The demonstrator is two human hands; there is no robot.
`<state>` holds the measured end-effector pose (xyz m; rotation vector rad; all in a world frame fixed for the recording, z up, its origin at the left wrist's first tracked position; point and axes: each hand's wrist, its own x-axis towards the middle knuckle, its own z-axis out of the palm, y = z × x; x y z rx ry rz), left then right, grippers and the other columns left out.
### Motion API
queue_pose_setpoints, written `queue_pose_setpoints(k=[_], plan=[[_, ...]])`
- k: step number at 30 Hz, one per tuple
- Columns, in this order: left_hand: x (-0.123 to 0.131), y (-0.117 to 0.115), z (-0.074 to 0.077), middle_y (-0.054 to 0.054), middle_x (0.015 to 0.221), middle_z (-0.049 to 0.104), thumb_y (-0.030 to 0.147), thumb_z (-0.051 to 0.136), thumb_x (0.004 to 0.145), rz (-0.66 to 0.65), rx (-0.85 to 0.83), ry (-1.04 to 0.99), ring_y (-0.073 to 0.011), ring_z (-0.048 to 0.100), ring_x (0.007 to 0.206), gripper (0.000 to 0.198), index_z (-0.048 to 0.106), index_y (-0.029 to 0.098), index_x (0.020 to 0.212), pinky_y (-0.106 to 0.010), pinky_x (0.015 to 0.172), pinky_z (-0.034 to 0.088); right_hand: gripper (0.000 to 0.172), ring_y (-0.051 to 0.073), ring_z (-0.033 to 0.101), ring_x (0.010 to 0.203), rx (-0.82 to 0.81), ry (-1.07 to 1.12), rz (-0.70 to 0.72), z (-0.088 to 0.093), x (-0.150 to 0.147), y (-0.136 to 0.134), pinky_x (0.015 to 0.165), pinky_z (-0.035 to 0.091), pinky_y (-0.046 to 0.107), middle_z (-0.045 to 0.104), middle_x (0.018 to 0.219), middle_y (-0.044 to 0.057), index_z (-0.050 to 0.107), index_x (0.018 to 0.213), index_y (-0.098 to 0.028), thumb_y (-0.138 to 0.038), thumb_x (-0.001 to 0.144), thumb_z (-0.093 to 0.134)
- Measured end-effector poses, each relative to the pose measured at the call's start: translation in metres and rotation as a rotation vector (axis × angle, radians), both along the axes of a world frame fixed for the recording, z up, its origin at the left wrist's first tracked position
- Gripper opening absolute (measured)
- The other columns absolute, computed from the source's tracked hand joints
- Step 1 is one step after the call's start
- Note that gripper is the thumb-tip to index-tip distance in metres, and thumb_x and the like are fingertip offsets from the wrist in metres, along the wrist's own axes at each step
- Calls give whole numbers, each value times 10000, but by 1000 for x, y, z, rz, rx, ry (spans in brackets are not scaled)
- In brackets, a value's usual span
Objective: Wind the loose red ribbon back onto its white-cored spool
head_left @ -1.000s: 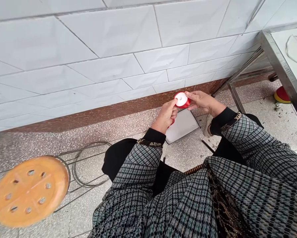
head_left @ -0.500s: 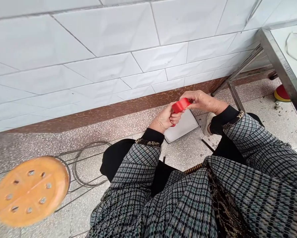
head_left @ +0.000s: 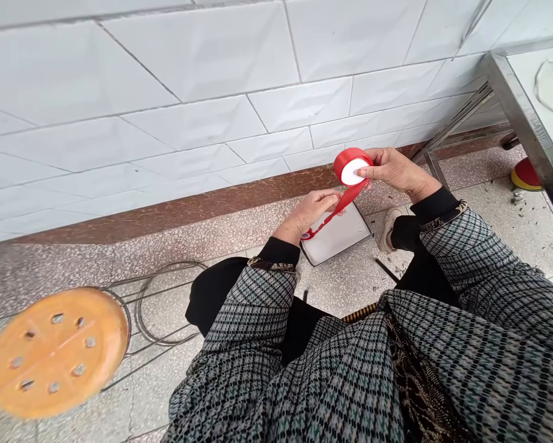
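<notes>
Right hand (head_left: 393,172) gripping red tape roll (head_left: 351,166) raised before the tiled wall (head_left: 165,92), left hand (head_left: 310,212) pinching the pulled strip (head_left: 336,212), white board (head_left: 338,237) on floor below, no writing legible

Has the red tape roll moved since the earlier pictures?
Yes. The red tape roll went up and right, away from the white board on the floor.

An orange stool (head_left: 55,352) stood on the speckled floor (head_left: 350,280) near the tiled wall (head_left: 165,92). A white board (head_left: 338,237) lay flat; a steel table (head_left: 529,129) stood beside it.
</notes>
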<state>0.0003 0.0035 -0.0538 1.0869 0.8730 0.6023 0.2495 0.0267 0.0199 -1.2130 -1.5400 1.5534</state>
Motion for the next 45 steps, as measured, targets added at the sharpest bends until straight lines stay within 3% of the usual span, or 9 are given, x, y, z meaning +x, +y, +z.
queue_pose_setpoints(k=[5,10,15,19,28,33,39,45], plan=[[9,1,0,-77,946,823,445,833,905,-26,41,-93,-194,731,866,306,841,163,1025,-340,875,554,453,132,651,679,-24,12,43,6,-2,-1,631,578,253,744,773,0,797,959,-193,-563,775,984],[16,2,3,-29,830,761,342,880,867,26,76,-109,-151,656,772,199,810,167,929,-301,794,501,455,137,655,703,-15,8,27,3,-4,0,613,552,250,745,799,6,802,995,-184,-543,782,981],[19,1,6,-6,820,717,248,853,871,118,1,-206,-121,584,644,158,802,189,1009,-296,687,480,367,134,629,682,-5,-34,-7,0,-3,2,626,544,265,713,773,5,796,1000,-173,-471,853,951],[18,1,4,11,686,627,251,842,873,108,12,-177,-105,531,609,105,770,176,860,-259,637,429,355,147,642,705,-13,-22,12,-1,-2,2,647,542,274,689,744,1,784,990,-179,-470,870,948],[20,4,24,76,550,360,135,707,738,233,-369,-211,-31,242,450,147,582,172,671,-187,456,148,422,123,630,682,-40,23,82,-2,-3,0,658,550,261,696,762,-12,776,976,-181,-520,827,978],[22,5,22,66,540,353,165,664,746,280,-415,-179,-28,229,429,221,504,189,596,-189,424,127,436,109,620,679,-28,68,114,-7,-6,1,645,547,239,715,788,-16,775,958,-192,-544,814,987],[23,2,26,74,519,370,120,674,714,278,-362,-210,-27,267,426,191,525,183,614,-179,441,158,464,111,603,656,-21,52,-8,-13,-9,3,617,561,232,687,728,-18,766,931,-185,-589,830,973],[23,-1,27,60,507,437,116,699,682,344,-298,-245,-59,386,449,132,589,182,652,-189,482,304,446,89,545,611,11,86,21,-16,-8,5,564,529,213,673,728,-34,742,942,-191,-561,844,971]])
